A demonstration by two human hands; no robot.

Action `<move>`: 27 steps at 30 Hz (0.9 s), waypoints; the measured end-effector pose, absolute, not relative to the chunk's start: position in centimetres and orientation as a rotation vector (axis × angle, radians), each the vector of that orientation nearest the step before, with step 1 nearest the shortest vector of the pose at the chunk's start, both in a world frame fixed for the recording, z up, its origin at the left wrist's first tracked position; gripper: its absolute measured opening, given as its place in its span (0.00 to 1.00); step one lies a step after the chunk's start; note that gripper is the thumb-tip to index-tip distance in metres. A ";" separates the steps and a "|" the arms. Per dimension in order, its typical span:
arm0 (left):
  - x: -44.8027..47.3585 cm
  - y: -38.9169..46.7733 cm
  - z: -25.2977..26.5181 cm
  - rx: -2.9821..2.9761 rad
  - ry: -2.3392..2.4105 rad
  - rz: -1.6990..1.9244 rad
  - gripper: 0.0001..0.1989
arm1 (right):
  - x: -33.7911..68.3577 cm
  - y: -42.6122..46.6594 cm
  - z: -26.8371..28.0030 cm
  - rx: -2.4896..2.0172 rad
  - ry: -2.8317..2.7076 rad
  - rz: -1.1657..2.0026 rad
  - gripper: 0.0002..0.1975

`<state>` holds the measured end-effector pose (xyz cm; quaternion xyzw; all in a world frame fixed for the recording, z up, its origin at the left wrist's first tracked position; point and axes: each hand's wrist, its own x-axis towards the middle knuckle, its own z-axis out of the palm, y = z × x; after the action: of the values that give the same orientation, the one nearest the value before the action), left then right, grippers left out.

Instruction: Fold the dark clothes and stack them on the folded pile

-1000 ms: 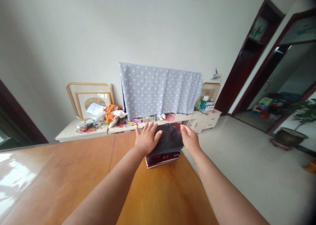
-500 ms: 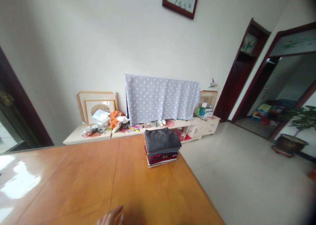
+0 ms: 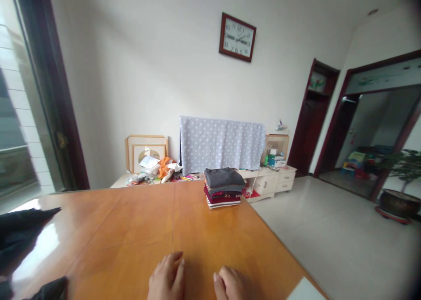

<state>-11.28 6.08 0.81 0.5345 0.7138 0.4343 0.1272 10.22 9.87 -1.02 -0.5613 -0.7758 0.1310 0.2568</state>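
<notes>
My left hand (image 3: pixel 167 277) rests on the wooden table (image 3: pixel 131 230) at the bottom middle. Its fingers are loosely bent, with the thumb apart, and it holds nothing. To the right, my right hand (image 3: pixel 231 283) lies on the same tabletop, fingers loosely curled and thumb a little apart, with no object visible in it. Beyond both hands, near the far right corner, stands a neat stack of folded clothes (image 3: pixel 224 188): dark grey on top, dark red and striped layers below. Neither hand touches it.
Dark cloth (image 3: pixel 26 225) lies at the table's left edge, with another dark piece (image 3: pixel 51 290) nearer me. A pale flat item (image 3: pixel 305 290) sits at the lower right corner. Behind the table is a low white cabinet (image 3: pixel 279 180) with clutter and a dotted cloth cover (image 3: pixel 220 144).
My view has tilted up and shifted left. My right hand has come into view, and more of my left hand shows. Dark cloth now appears at the left edge.
</notes>
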 end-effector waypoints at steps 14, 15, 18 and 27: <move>-12.6 -9.2 1.4 1.731 2.282 1.068 0.16 | 8.0 -6.4 0.6 -1.420 -2.234 0.204 0.17; -13.2 -10.8 1.8 1.745 2.315 1.021 0.17 | 7.7 -7.3 0.1 -1.428 -2.228 0.203 0.19; -14.6 -15.0 2.9 1.761 2.423 0.859 0.17 | 7.2 -9.5 -0.7 -1.426 -2.173 0.166 0.22; -16.8 -22.1 3.3 1.797 2.672 0.602 0.16 | 6.6 -11.4 -0.5 -1.461 -2.115 0.066 0.21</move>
<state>-16.81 -22.07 3.29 0.5474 0.8138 0.1833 -0.0672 6.57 -11.37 -0.52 -0.5451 -0.7894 0.0246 0.2813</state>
